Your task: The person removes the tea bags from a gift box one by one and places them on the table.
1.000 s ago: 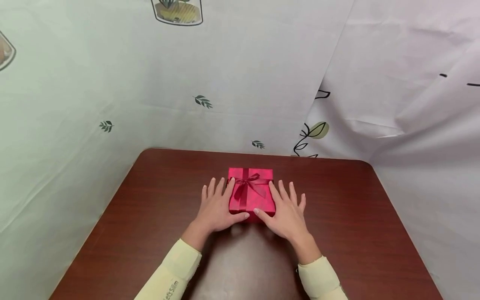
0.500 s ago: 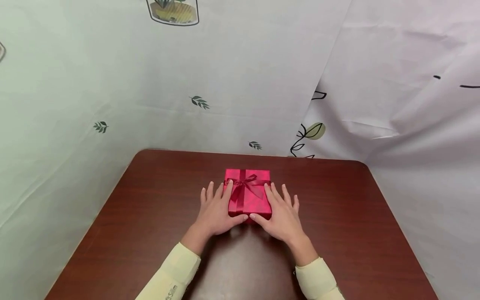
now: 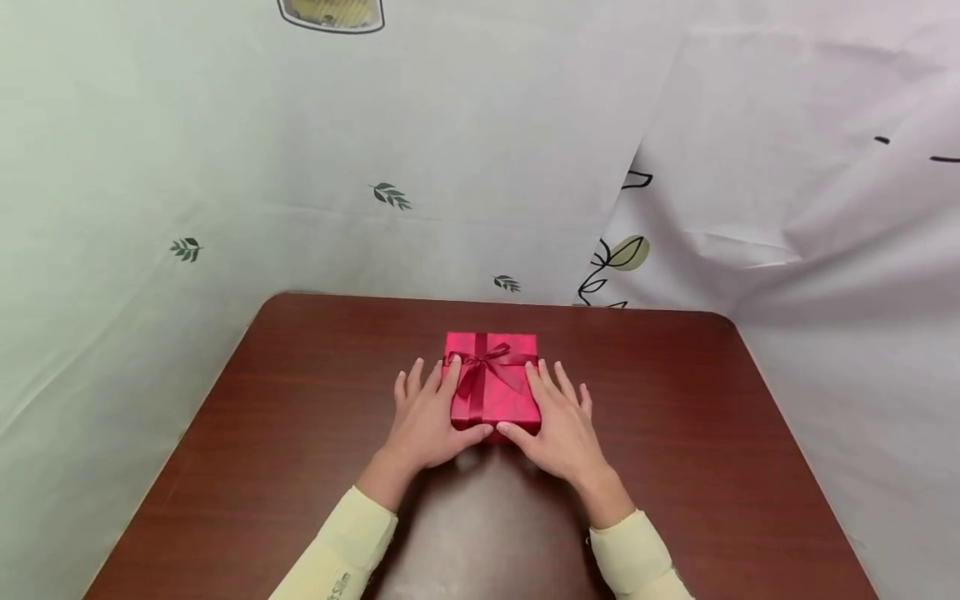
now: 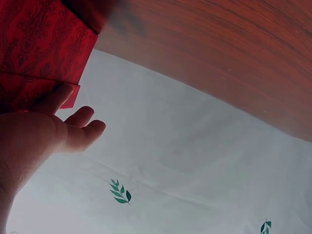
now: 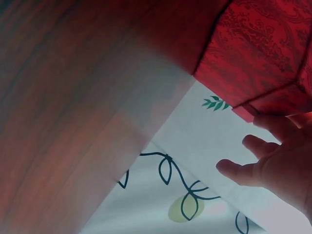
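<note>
A red gift box [image 3: 512, 402] with a patterned surface sits on the table, a dark red ribbon bow [image 3: 491, 358] on its lid. My left hand [image 3: 424, 423] lies at its near left corner, thumb along the front edge and index finger on the left side. Mirroring it, my right hand [image 3: 564, 432] touches the near right corner, the two thumb tips close together. The other fingers are spread, pointing away from me. In the left wrist view, an index finger presses against the lid rim [image 4: 44, 90]. The right wrist view shows fingers at the lid rim [image 5: 278, 102] too.
The dark brown wooden table [image 3: 315, 358] has rounded far corners. Behind it hangs a pale cloth [image 3: 480, 150] printed with leaves, and another folded cloth [image 3: 840, 217] is at the right.
My right thumb has slid from the box's top to its front edge, nearer the left thumb. The whole scene has shifted slightly left in the head view. The box stays on the table.
</note>
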The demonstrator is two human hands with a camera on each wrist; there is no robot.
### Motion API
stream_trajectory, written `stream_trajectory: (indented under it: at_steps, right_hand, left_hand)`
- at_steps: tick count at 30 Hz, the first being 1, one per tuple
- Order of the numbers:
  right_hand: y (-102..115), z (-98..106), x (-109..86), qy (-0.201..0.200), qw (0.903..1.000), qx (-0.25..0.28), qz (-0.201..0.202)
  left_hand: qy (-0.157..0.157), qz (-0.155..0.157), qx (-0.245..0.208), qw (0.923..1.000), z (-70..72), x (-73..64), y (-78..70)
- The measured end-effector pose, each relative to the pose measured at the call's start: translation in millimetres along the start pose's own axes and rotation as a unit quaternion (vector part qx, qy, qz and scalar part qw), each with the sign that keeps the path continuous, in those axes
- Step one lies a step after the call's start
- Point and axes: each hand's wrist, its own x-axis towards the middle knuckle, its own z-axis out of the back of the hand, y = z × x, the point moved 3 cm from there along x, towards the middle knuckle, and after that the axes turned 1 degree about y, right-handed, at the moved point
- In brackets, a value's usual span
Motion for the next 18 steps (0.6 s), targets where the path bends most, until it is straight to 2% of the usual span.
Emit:
stream_trajectory:
  at_steps: [7,18]
  right_hand:
    - [2.5,-1.5,1.1,0.003,0.9999,0.006,0.010]
    - [-1.1,3.8,-0.6,-0.003,0.9999,0.010,0.004]
  left_hand:
    - [0.001,0.009,0.005,0.9999,1.4,-3.3,3.3]
    - [-0.006,-0.007,0.008,0.9999,3.1,0.0,-1.7]
